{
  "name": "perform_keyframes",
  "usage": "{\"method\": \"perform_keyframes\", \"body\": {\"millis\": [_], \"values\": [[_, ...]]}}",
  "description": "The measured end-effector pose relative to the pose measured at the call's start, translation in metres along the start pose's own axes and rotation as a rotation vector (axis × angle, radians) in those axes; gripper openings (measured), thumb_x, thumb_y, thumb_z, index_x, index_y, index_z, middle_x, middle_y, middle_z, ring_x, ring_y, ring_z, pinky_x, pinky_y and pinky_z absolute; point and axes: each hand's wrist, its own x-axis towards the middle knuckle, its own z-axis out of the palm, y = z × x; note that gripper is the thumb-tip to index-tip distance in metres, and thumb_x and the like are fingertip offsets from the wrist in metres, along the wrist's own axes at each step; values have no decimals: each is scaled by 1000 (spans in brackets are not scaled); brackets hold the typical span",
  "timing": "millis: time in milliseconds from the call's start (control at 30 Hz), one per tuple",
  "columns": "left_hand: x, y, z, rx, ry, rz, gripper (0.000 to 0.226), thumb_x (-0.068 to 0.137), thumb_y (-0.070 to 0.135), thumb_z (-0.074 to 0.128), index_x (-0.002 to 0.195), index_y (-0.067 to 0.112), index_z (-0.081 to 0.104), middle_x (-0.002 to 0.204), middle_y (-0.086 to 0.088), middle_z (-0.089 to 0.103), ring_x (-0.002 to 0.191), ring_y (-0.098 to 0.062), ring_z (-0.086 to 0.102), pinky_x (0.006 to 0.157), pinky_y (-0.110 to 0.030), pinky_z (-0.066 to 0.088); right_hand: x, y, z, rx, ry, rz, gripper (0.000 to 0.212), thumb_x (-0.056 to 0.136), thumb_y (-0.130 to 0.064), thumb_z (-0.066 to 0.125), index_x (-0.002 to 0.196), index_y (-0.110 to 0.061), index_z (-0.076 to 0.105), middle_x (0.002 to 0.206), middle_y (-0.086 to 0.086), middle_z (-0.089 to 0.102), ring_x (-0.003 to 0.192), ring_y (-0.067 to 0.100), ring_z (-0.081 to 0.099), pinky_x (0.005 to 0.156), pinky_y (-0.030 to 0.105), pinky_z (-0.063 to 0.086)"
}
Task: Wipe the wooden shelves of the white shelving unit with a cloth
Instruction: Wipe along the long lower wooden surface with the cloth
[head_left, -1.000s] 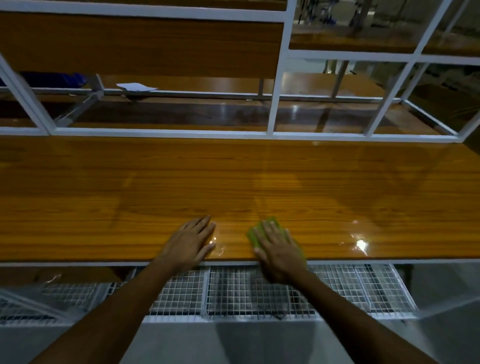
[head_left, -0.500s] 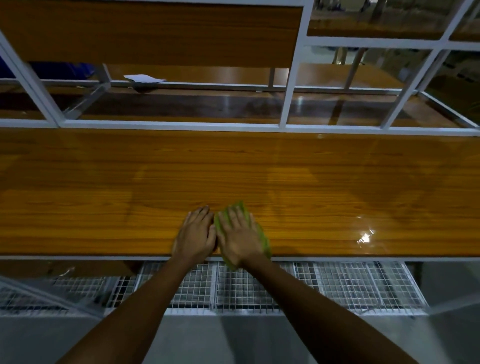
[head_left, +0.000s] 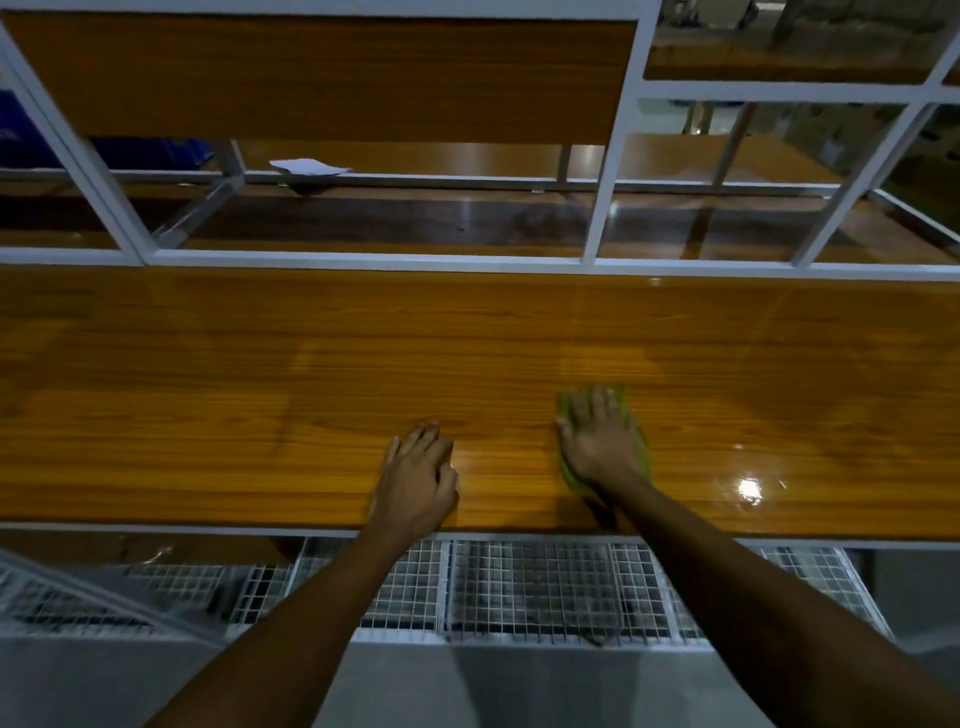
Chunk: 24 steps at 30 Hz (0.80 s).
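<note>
A wide glossy wooden shelf (head_left: 208, 395) of the white-framed shelving unit (head_left: 605, 182) fills the middle of the view. My right hand (head_left: 602, 441) lies flat on a green cloth (head_left: 641, 457), pressing it onto the shelf right of centre; the cloth shows only around my fingers and palm. My left hand (head_left: 418, 478) rests on the bare wood near the front edge, fingers slightly curled, holding nothing, a hand's width left of the cloth.
White uprights and rails cross behind the shelf. A second wooden shelf (head_left: 467, 218) lies beyond, with a white paper (head_left: 309, 167) at its back. A wooden panel (head_left: 322, 78) hangs above. White wire mesh (head_left: 519, 587) sits below the front edge.
My right hand slid the green cloth left until it met my left hand, then back to the right and slightly further onto the shelf. My left hand stayed near the front edge.
</note>
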Motion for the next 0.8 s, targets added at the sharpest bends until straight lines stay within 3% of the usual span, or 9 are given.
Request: {"method": "perform_keyframes", "body": {"millis": [100, 200, 367, 600, 800], "values": [[5, -14, -6, -22, -5, 69, 54, 93, 37, 29, 133, 17, 57, 150, -6, 44, 141, -22, 33, 113, -35, 16, 10, -61, 9, -3, -23, -82, 65, 102, -57, 5, 160, -29, -3, 167, 9, -10, 153, 31, -16, 123, 54, -4], [7, -29, -9, 93, -30, 143, 56, 96, 41, 23, 140, 21, 50, 152, -5, 41, 142, -23, 32, 114, -41, 20, -14, -110, 18, -22, -44, -242, 62, 104, -55, 8, 161, -29, 1, 167, 7, -7, 153, 30, -14, 122, 53, -8], [10, -30, -13, 175, -108, 49, 67, 95, 51, 18, 152, 17, 28, 161, -3, 21, 149, -21, 14, 119, -44, 10, -71, -92, 22, -76, -72, -435, 61, 103, -59, 4, 158, -36, -9, 164, 1, -18, 151, 25, -23, 119, 49, -17], [19, -36, -12, 269, -188, 59, 79, 88, 68, 1, 156, 26, 2, 163, 2, -7, 149, -17, -8, 121, -47, 1, -37, 24, 3, -16, -28, -209, 61, 100, -64, 2, 156, -42, -5, 164, 0, -16, 153, 24, -15, 123, 52, -3], [56, -35, -6, 296, -196, 21, 70, 96, 64, 11, 155, 29, -1, 162, 0, -10, 149, -18, -12, 120, -50, -2, 35, -20, 5, 29, 2, -35, 60, 105, -53, 18, 161, -30, 11, 169, 8, 2, 155, 28, -4, 123, 51, -2]]}}
